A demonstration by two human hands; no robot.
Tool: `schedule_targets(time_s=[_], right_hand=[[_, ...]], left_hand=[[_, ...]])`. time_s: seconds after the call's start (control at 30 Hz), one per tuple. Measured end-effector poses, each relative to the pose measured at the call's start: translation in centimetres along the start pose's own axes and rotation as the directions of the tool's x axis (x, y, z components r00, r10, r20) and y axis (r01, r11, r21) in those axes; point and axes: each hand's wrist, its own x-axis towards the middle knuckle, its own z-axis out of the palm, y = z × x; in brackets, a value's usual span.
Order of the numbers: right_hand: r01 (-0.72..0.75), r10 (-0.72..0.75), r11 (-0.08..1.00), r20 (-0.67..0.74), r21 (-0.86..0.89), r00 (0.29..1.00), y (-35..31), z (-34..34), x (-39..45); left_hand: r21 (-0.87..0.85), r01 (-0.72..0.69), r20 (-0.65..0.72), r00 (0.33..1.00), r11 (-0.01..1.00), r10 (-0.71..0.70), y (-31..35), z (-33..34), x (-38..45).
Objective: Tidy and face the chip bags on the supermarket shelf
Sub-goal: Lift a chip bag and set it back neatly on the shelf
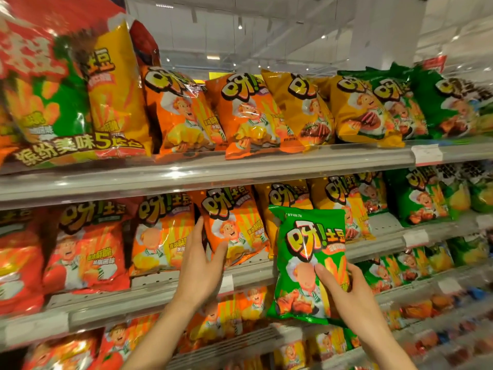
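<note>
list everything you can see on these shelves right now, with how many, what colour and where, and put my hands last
Multipack: one, red, green and yellow, top shelf far left.
Orange bags, top shelf: two facing out, left of centre.
Yellow bags, top shelf: two facing out, centre right.
Green bags, top shelf: at least two, right end.
Red bags, middle shelf: at least two, left.
Orange bag: one, middle shelf centre, tilted; another orange one sits to its left.
Green bag: one, held off the shelf in front of yellow bags.
Price label: one, white, top shelf rail, right.
Lower shelves: mixed bags, too blurred to count.
Left hand: touches the tilted orange bag.
Right hand: grips the green bag.
</note>
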Motion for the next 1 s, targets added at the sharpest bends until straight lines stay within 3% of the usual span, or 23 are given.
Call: schedule_targets(time_s=[0.1,0.2,0.3,0.4,0.53,0.73,0.87,1.0], right_hand=[[-0.005,0.004,1.0,0.04,0.019,0.999,0.5,1.1,-1.4],[-0.037,0.037,0.999,0.107,-0.002,0.994,0.8,2.4,-3.3],[-0.046,0.051,0.998,0.155,-0.037,0.987,1.2,3.2,-5.2],[-0.052,0.055,0.998,0.142,-0.026,0.988,2.2,3.1,-6.8],[-0.05,0.052,0.999,0.124,-0.021,0.991,3.8,1.1,-8.3],[-0.098,0.073,0.983,0.159,0.157,0.985,6.2,-4.9,-7.5],[-0.048,0.033,0.995,0.162,0.09,0.986,8.0,-11.9,-5.4],[-0.084,0.081,0.996,0.12,0.014,0.989,10.3,-20.7,-2.2]], left_hand=[[0.039,-0.068,-0.045,0.997,0.997,0.07,-0.6,-0.7,-3.2],[-0.095,0.01,0.145,0.989,0.995,0.004,-1.1,0.1,-6.7],[-0.219,0.164,0.347,0.934,0.962,-0.08,-1.3,1.8,-9.6],[-0.32,0.232,0.443,0.893,0.918,-0.071,-1.4,3.1,-11.9],[-0.33,0.204,0.441,0.897,0.922,-0.041,0.0,4.4,-14.3],[-0.324,0.19,0.383,0.922,0.927,-0.055,3.8,10.2,-16.5],[-0.27,0.269,0.42,0.897,0.925,-0.138,6.6,16.8,-17.2],[-0.275,0.236,0.419,0.902,0.932,-0.104,11.1,24.7,-18.2]])
